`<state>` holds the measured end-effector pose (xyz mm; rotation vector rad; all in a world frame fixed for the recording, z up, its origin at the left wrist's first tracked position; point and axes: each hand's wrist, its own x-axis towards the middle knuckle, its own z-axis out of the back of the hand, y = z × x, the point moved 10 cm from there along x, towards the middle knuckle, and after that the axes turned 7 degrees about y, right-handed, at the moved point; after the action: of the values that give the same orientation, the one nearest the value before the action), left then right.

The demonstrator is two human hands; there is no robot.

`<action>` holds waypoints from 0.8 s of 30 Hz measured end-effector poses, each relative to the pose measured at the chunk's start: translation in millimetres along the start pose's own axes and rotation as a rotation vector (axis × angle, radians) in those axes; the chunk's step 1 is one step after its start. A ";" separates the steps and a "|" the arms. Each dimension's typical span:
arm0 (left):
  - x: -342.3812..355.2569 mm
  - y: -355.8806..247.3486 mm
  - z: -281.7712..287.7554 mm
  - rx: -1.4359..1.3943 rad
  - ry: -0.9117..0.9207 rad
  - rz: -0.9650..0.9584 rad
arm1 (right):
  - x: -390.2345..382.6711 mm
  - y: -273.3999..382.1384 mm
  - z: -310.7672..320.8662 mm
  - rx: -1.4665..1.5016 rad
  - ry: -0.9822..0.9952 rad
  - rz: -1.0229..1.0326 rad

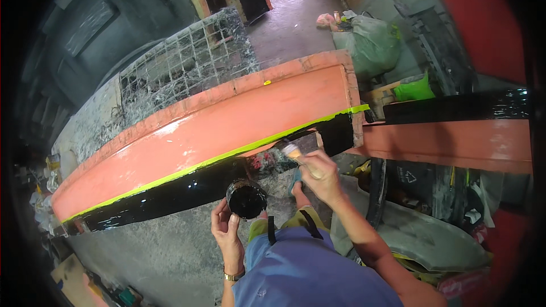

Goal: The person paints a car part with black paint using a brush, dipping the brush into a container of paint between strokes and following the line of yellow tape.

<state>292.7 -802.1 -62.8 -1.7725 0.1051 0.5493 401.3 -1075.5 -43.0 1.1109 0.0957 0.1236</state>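
Note:
In front of me lies a long, curved orange panel [239,113]. A yellow-green strip of tape [222,157] runs along it. Below the tape, a glossy black coating [159,196] covers much of the panel's near side. My left hand [228,232] is closed around a round cup [248,199] with black liquid inside, held just short of the near edge. My right hand [321,173] grips a paintbrush [292,151] by its light handle. Its bristles are at the near side under the tape, beside a stretch of bare orange; exact contact is hard to make out.
A rough metal grid frame [182,51] stands behind the panel. Another orange and black piece [449,142] extends to the right. A large green bag [372,45] sits at the far right. Dark parts and a grey curved panel [421,239] lie at my right.

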 end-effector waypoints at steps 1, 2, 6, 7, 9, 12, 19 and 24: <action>-0.8 -0.1 -0.1 -0.004 -0.003 0.007 | 0.3 -14.6 16.3 0.012 -0.042 -0.046; -0.8 -0.5 -0.9 0.002 0.000 0.006 | 0.7 -26.7 30.9 0.022 -0.078 -0.061; 0.4 3.9 -1.7 0.021 0.021 0.004 | -7.5 -49.1 79.2 -0.003 -0.204 -0.133; 0.8 4.1 -1.5 0.025 0.024 0.003 | -10.0 -50.7 86.4 0.009 -0.227 -0.157; 0.6 5.4 -0.9 0.006 0.024 0.012 | -11.5 -37.4 90.6 -0.133 -0.243 -0.110; -0.7 6.6 2.2 -0.031 0.014 0.026 | -4.1 -11.6 66.8 -0.243 -0.189 -0.066; -5.2 -6.3 24.6 -0.049 -0.033 0.007 | 3.8 18.8 -1.8 -0.328 -0.067 -0.006; -10.3 -4.2 41.7 -0.081 -0.056 0.011 | 6.8 41.6 -34.9 -0.356 -0.039 0.056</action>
<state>272.3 -764.2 -62.0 -1.8345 0.0542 0.6175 401.1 -1025.4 -21.1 0.7599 0.0065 0.1626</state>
